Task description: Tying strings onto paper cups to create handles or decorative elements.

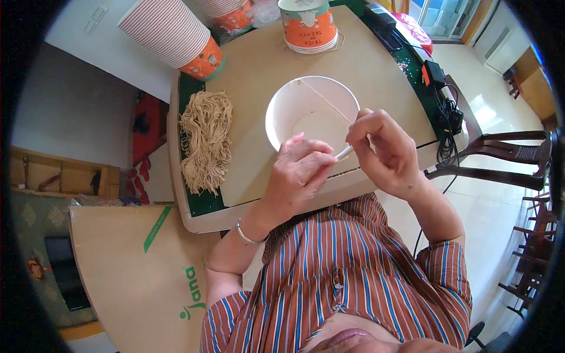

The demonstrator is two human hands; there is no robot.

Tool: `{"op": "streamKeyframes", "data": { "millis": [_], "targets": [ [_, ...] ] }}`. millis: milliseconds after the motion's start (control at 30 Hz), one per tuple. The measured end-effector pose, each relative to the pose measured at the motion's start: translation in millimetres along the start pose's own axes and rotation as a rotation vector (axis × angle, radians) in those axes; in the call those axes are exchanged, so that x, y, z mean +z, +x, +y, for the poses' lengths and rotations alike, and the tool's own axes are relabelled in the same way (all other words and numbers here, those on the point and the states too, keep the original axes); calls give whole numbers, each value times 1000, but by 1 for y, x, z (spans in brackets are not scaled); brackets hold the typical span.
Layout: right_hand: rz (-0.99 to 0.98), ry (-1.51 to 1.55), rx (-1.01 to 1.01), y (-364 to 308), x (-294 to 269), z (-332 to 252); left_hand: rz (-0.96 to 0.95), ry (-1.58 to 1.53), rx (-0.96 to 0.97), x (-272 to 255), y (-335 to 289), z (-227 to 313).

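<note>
A white paper bucket (282, 112) stands on the table before me, its open mouth facing up. A thin cream cord (323, 100) runs from its far rim across the mouth toward my right hand. Thumb and forefinger of my right hand (385, 153) are pinched on the cord beside the right rim. My left hand (300, 173) is bent at the bucket's near rim, its fingers closed on the edge; what lies under the fingertips is partly hidden. A pile of loose cream cords (206, 141) lies to the left of the bucket.
A nested stack of printed paper buckets (176, 44) leans at the far left. An upturned orange-and-green bucket (309, 26), with cord near its rim, stands at the back. Black cables and adapters (447, 112) line the right edge. A large cardboard sheet (135, 276) sits at lower left.
</note>
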State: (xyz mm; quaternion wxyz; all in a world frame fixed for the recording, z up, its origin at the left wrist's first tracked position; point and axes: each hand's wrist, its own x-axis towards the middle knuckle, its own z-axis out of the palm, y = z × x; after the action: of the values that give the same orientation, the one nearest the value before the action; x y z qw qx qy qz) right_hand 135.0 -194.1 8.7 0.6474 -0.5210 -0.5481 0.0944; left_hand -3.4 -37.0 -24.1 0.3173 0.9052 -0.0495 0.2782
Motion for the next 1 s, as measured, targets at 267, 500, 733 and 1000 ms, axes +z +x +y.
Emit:
{"op": "streamKeyframes", "data": {
  "millis": [267,500,733,1000],
  "targets": [
    [5,25,29,4,-4,2,43,60,-30,5,-2,-1],
    [85,90,-13,2,-3,12,10,137,-79,9,4,7],
    [278,108,173,6,-7,15,35,174,-85,13,4,11],
    [223,-682,88,5,-32,58,55,166,-58,17,9,11]
  ]
}}
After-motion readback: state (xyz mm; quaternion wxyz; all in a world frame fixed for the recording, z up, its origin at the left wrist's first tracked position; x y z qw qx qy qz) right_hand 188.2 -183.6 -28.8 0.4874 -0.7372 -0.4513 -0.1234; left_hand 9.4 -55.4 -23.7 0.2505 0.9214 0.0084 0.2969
